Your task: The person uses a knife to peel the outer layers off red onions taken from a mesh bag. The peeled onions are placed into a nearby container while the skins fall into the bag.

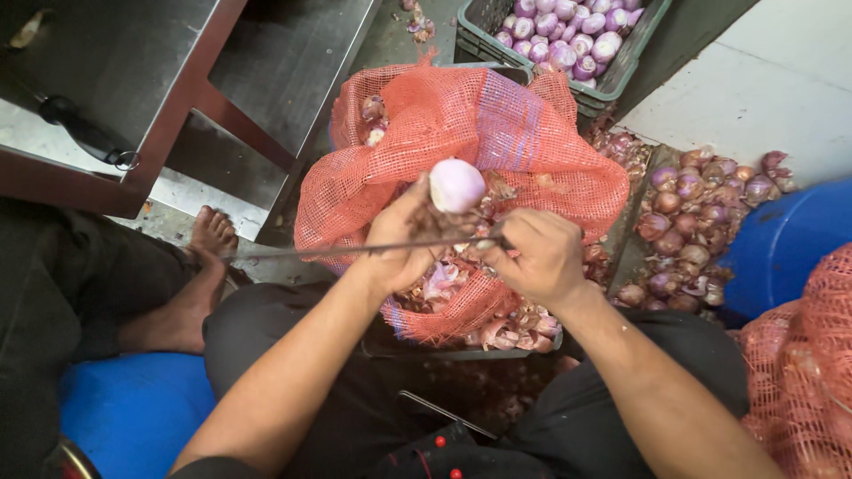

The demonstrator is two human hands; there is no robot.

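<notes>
A left hand (pixel 404 239) gripped a peeled onion (pixel 456 184) above a red mesh sack (pixel 497 133) while the right hand (pixel 540 257) clasped a knife (pixel 355 249); peeling looked nearly finished, with careful trimming needed next.

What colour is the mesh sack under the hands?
Orange-red mesh sack, seen in the head view.

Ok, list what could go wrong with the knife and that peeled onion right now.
1. The long knife runs across the left hand, which holds the peeled onion; a slip of the right hand might cut the fingers.
2. The blade tip points toward a bare foot nearby.
3. The onion could drop into the peelings in the red mesh sack.
</notes>
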